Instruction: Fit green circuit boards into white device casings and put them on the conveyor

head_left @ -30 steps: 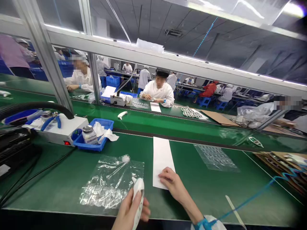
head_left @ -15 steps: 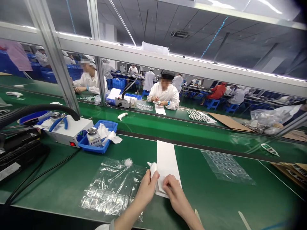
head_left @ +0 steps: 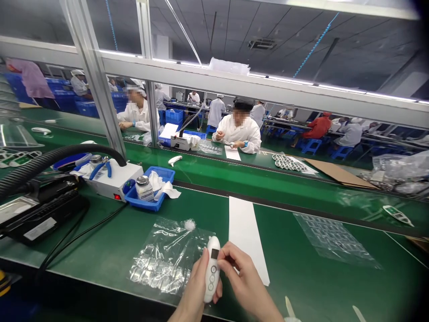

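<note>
One white handheld device (head_left: 211, 286), oblong, with a dark display and round buttons in a row, held over the near edge of the green bench (head_left: 284, 250), display side up. Left hand (head_left: 195, 284): closed around its body, thumb along one side, fingers curling out beneath. Right hand (head_left: 246, 277): thumb and forefinger drawn together at the display's edge; whether anything thin is pinched between them, one cannot tell.

Recent change: the right fingers have moved from the white paper (head_left: 243, 223) to the device, and its display face has turned into view. In consequence, both hands now meet at one item, with the display side open to the fingertips.

Surroundings, itemised:
- Paper, lying flat just beyond the right hand.
- One clear plastic bag (head_left: 161, 268), crinkled, beside the left hand.
- One clear sheet (head_left: 335, 239) with a grid pattern, farther right.
- One blue tray (head_left: 150, 205), bearing a metal-lidded jar (head_left: 145, 190) and white tissues (head_left: 169, 190).
- One white box (head_left: 132, 174) with a red switch; blue-handled pliers (head_left: 109, 169) on top.
- One similar white piece (head_left: 174, 160), beyond the bench.
</note>
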Demonstrator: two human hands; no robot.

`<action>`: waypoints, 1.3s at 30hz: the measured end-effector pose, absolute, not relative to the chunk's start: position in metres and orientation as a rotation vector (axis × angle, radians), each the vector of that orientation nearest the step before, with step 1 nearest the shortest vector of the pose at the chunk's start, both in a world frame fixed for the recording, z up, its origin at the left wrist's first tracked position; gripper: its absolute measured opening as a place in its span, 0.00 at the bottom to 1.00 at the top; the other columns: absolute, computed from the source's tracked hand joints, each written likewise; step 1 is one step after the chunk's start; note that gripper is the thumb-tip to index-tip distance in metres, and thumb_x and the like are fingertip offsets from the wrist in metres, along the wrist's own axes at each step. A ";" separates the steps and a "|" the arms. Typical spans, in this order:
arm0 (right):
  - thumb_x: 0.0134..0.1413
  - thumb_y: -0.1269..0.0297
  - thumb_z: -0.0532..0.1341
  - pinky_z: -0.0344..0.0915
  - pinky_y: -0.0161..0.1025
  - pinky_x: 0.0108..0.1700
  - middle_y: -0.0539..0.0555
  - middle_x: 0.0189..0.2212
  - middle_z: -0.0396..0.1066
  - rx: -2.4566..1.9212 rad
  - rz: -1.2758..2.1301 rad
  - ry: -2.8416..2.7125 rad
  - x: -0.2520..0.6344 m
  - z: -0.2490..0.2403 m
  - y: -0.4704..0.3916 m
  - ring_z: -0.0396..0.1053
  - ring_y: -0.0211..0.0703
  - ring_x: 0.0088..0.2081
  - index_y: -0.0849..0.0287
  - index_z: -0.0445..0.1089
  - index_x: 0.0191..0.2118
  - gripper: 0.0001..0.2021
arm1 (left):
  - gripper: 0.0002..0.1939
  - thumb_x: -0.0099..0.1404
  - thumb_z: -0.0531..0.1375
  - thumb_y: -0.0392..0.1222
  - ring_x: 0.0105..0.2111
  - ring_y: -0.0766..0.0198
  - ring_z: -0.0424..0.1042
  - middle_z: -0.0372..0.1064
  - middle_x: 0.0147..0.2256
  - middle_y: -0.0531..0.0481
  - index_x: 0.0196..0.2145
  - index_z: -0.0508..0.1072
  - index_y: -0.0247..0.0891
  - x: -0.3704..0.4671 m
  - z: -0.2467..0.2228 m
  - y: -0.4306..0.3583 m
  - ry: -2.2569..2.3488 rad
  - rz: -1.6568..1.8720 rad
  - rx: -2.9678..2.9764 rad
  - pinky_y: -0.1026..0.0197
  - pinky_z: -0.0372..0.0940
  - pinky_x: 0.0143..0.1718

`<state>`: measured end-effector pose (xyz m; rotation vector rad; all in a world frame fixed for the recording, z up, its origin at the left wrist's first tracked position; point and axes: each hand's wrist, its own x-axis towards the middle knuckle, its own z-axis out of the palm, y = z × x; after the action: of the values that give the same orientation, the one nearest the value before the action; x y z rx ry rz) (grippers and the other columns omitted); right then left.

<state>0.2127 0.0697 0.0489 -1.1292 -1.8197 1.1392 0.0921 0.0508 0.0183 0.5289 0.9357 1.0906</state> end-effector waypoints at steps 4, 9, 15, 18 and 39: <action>0.63 0.68 0.52 0.56 0.34 0.33 0.48 0.29 0.61 -1.134 1.084 -1.886 0.204 0.052 0.073 0.60 0.37 0.30 0.57 0.61 0.29 0.09 | 0.28 0.62 0.51 0.64 0.12 0.70 0.55 0.59 0.12 0.54 0.22 0.67 0.35 0.087 0.016 0.045 0.940 1.110 0.480 0.67 0.48 0.16; 0.63 0.68 0.53 0.57 0.34 0.31 0.48 0.29 0.60 -1.155 1.105 -1.868 0.200 0.049 0.074 0.60 0.36 0.29 0.57 0.62 0.30 0.09 | 0.27 0.61 0.52 0.65 0.12 0.70 0.56 0.60 0.11 0.53 0.23 0.67 0.36 0.082 0.014 0.043 0.941 1.079 0.462 0.66 0.47 0.16; 0.62 0.67 0.53 0.58 0.32 0.26 0.46 0.26 0.58 -1.122 1.241 -1.753 0.198 0.043 0.076 0.59 0.33 0.23 0.58 0.62 0.30 0.08 | 0.26 0.62 0.53 0.63 0.13 0.71 0.56 0.60 0.12 0.54 0.24 0.68 0.35 0.080 0.013 0.040 0.930 1.071 0.425 0.68 0.49 0.16; 0.62 0.66 0.54 0.57 0.32 0.24 0.46 0.26 0.58 -1.103 1.282 -1.709 0.197 0.041 0.077 0.59 0.32 0.22 0.58 0.62 0.30 0.08 | 0.28 0.62 0.52 0.64 0.13 0.71 0.55 0.59 0.12 0.54 0.24 0.69 0.34 0.080 0.012 0.040 0.916 1.062 0.428 0.68 0.48 0.16; 0.62 0.60 0.55 0.58 0.31 0.22 0.47 0.27 0.60 -1.145 1.201 -1.686 0.193 0.034 0.074 0.59 0.31 0.21 0.58 0.63 0.30 0.11 | 0.28 0.61 0.52 0.65 0.13 0.71 0.55 0.60 0.12 0.54 0.24 0.68 0.35 0.080 0.008 0.035 0.955 1.063 0.445 0.67 0.48 0.16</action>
<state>0.1934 0.0736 0.0339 -1.1454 -1.6863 1.2011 0.0799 0.0348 0.0080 0.4450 0.9549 1.0630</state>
